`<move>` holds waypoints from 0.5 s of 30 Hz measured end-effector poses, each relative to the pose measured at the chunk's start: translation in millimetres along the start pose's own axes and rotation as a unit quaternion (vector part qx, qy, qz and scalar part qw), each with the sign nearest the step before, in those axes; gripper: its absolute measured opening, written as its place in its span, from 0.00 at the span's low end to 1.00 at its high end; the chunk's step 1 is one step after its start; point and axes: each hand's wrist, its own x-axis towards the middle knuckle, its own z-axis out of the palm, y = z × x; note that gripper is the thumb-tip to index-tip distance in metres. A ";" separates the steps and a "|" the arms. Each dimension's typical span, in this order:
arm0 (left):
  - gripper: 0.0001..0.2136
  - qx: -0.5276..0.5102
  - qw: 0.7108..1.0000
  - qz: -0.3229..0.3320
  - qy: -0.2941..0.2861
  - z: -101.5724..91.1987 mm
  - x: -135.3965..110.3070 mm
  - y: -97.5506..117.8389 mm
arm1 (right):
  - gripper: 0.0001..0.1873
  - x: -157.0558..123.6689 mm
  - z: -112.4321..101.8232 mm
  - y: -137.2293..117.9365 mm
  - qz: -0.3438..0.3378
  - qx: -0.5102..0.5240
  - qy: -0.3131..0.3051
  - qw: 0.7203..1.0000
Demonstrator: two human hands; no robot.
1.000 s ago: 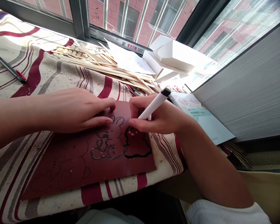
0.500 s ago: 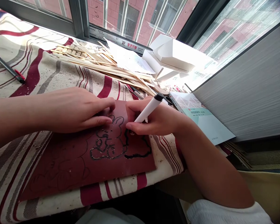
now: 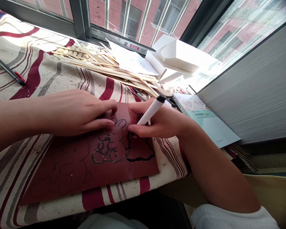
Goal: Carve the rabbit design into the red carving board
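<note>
1. Left hand (image 3: 73,113): flat and relaxed, fingers slightly parted, holding nothing. Fingertips rest on the upper edge of a dark red sheet (image 3: 90,171), just above a rabbit outline (image 3: 111,143).
2. Right hand (image 3: 159,122): narrow grip on a white marker (image 3: 151,110), thumb and fingers closed around the barrel, black end pointing up and away. Tip hidden behind the fingers, so contact with the sheet cannot be confirmed. Fingers sit on the sheet, at the right side of the rabbit.
3. Sheet: lies flat on a table covered in cream cloth with red and grey stripes (image 3: 54,79), angled slightly, between both forearms. Rabbit traced in thick black, with a second thick black line (image 3: 141,159) to its right. Thin faint lines (image 3: 62,171) at lower left.
4. Beyond the hands: a heap of thin wooden sticks (image 3: 109,68), loose printed papers (image 3: 133,62) and a white cardboard box (image 3: 176,55) against the window frame (image 3: 78,19).
5. Far left: a black pen with red clip (image 3: 8,73) on the cloth.
6. Right: black-handled scissors (image 3: 172,101) beside a pale green booklet (image 3: 205,122).
</note>
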 end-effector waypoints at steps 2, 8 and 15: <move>0.22 0.009 1.000 -0.001 -0.002 -2.8 0.9 3.0 | 0.14 -0.3 0.5 0.1 0.002 0.005 0.006 1.000; 0.19 0.023 0.998 -0.024 -0.047 -13.9 2.2 13.5 | 0.14 -0.5 -0.1 -1.0 0.011 0.003 -0.004 1.000; 0.20 0.029 0.998 -0.022 -0.047 -12.4 3.5 12.5 | 0.14 -0.2 -0.3 -0.7 0.013 0.004 -0.008 1.000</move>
